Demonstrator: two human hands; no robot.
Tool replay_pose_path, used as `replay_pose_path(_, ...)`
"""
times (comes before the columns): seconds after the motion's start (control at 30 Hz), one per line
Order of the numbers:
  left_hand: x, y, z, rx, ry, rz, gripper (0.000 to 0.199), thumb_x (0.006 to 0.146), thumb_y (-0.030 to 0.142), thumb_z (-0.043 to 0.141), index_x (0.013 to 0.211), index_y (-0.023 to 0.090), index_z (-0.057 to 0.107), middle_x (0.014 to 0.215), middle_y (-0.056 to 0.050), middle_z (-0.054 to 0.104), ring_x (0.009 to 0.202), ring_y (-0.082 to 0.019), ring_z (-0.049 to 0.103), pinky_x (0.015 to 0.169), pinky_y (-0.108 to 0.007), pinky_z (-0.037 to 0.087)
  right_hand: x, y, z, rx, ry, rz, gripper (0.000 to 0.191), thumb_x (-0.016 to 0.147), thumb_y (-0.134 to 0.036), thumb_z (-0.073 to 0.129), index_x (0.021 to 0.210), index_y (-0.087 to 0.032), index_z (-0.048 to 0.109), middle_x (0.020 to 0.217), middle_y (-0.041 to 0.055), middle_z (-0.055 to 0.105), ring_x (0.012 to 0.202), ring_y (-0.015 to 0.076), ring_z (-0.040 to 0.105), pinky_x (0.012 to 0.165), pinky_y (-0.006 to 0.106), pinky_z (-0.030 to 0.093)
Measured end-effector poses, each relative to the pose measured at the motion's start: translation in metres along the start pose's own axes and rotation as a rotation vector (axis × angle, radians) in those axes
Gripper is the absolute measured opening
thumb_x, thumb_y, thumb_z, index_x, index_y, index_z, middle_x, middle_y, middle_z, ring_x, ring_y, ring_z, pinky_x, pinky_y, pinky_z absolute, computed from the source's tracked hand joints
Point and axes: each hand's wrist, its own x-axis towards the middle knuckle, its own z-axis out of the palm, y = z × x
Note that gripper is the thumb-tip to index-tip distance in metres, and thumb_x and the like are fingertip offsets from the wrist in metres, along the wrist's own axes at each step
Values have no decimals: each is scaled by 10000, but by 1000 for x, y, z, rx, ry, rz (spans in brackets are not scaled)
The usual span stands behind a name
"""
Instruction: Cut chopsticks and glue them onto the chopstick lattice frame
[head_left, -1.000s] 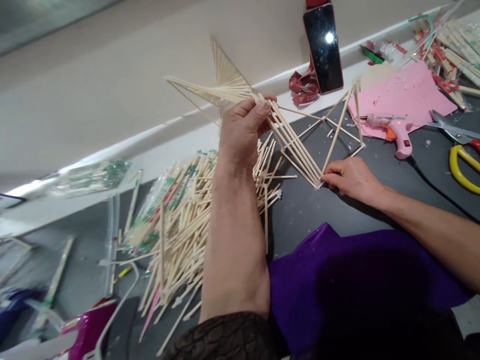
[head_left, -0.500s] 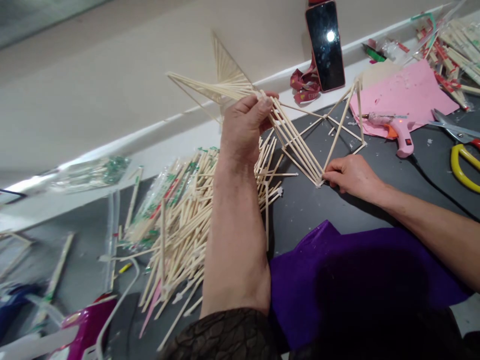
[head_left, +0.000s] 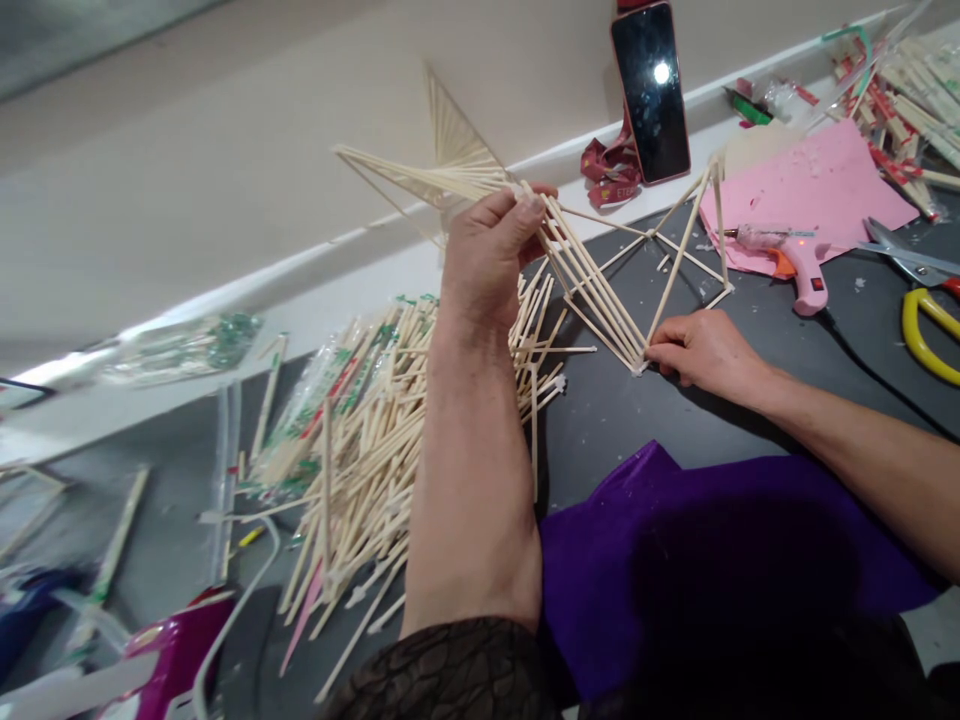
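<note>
A star-like frame of thin wooden sticks stands tilted over the grey table, its points spreading left and right. My left hand is closed on an upper joint where several sticks meet, thumb on the near side. Low on the frame, my right hand has its fingers pinched at the bottom corner, where whitish glue shows. Its fingertips hide part of that joint. Behind my left forearm lies a big heap of loose sticks.
A pink glue gun lies partly on pink sheets, its cord running right. Scissors with yellow handles are at the right edge. A phone leans against the wall. Purple cloth covers the near edge; wrapped chopsticks lie left.
</note>
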Motion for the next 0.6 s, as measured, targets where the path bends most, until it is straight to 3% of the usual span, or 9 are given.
replay_pose_path(0.6,-1,1,1,19,4,-4,198,547,429,787,709,318,757,667,-11,634,633,-173,505,668,-380,460,-1,-1,1,-15,26,-3,186,858,-222,581,801,-144,740,619,5,662,474,76,539,544,221,390)
